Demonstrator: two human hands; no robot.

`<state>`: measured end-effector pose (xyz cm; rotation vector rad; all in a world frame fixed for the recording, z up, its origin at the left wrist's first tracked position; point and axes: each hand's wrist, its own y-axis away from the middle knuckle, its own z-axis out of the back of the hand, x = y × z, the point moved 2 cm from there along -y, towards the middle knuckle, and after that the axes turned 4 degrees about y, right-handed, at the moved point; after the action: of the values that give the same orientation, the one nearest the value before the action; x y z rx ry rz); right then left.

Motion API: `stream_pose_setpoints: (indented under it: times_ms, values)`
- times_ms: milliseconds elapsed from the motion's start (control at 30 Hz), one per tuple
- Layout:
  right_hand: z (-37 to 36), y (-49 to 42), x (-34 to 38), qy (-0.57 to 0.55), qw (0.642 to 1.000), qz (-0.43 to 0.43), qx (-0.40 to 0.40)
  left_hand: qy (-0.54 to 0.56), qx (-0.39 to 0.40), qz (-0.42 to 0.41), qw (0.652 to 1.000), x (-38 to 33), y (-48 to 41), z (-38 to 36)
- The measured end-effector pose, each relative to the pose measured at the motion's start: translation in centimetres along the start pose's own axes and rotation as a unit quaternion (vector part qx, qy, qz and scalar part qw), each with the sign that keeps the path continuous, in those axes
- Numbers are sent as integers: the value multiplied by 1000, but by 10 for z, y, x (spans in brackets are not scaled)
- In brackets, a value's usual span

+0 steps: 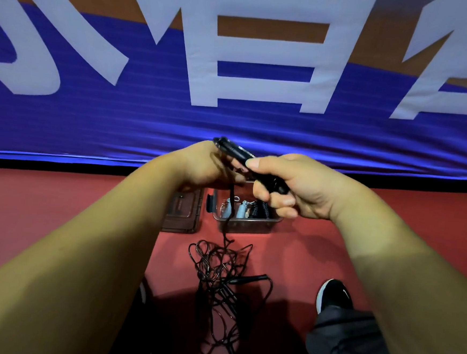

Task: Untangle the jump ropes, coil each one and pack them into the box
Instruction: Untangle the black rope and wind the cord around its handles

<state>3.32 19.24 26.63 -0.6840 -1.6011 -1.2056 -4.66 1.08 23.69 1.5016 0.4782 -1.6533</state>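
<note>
My right hand (290, 185) grips the black handles (235, 150) of a jump rope, held up above the box. My left hand (202, 164) is curled round the black cord just below the handles. From there the cord (229, 207) hangs down to a tangled heap of black rope (219, 284) on the red floor, where another black handle (249, 279) lies. The clear plastic box (247, 222) stands on the floor beyond the heap. It holds pale coiled ropes (241, 209) and a dark coil.
The box's dark lid (183, 213) lies flat to the left of the box. A blue and orange banner (232, 107) with large white characters hangs behind. My black shoe (333, 295) and dark trouser leg stand at the lower right on the red floor (43, 203).
</note>
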Motion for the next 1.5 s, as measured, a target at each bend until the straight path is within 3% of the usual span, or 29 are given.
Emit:
stream_pose_setpoints:
  times_ms: [233,333,500,600,867,1000,1067,1167,1233,1300,1367,1500]
  values:
    - [-3,8,-6,82,982,-90,145,5,20,-5,1000,-18,6,10]
    - [-3,9,-9,121,971,-120,168,-29,30,-24,999,-23,6,6]
    - [-1,5,-15,179,965,-161,101,-240,10,-64,969,-40,5,-6]
    - [1,1,-20,203,961,-166,88,-310,6,-88,947,-43,3,-9]
    - [9,-8,-28,284,943,-170,30,-465,41,-48,883,-21,-6,-8]
    - [8,-13,-33,314,930,-189,5,-499,-7,-66,864,-22,-12,-20]
    - [10,-16,-35,315,928,-195,-27,-542,-40,-104,833,-28,-8,-29]
    - [18,-24,-32,295,933,-169,-115,-600,-117,-135,780,-35,-7,-41]
    - [25,-27,-27,315,921,-140,-180,-611,-152,-134,765,-36,-8,-45]
    - [28,-27,-21,359,898,-113,-229,-600,-168,-120,773,-36,-9,-48]
    - [29,-27,-16,393,877,-81,-265,-556,-176,-97,806,-33,-12,-47]
    - [35,-29,-16,418,851,-58,-313,-344,-130,-40,929,-29,-12,-44]
